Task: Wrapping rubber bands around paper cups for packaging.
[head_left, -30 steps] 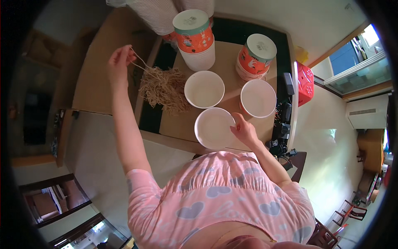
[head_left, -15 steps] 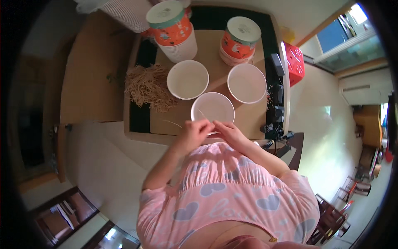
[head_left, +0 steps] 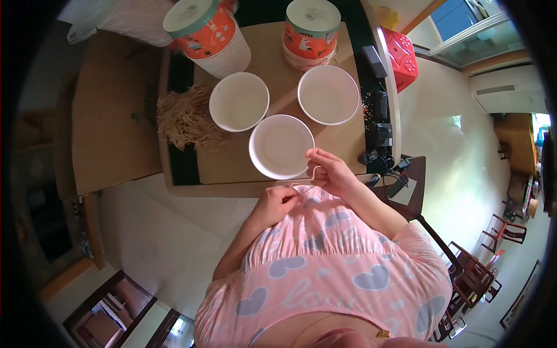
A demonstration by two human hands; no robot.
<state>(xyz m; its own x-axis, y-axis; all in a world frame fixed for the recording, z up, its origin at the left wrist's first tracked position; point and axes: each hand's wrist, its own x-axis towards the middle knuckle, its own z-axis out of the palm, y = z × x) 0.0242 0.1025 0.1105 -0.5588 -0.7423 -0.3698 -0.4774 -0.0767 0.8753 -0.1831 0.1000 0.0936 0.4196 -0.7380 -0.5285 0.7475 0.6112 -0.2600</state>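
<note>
My right hand is closed in a pinch on a thin pale string, just beside the right rim of the nearest white paper bowl. Lower and to the left, over my lap by the table's front edge, my left hand has its fingers pressed together on the string's other part, which loops near its fingertips. Two more white bowls, a left one and a right one, stand behind the nearest. A tangled bundle of tan strings lies left of them.
Behind the bowls stand a tall stack of paper bowls with an orange patterned one upside down on top, and a shorter orange stack. Black adapters and cables line the right edge. A red stool stands beyond.
My hands, together at the front bowl's near rim before, have drawn apart. The left is now lower over my lap, the right further right and higher. The whole view has shifted.
</note>
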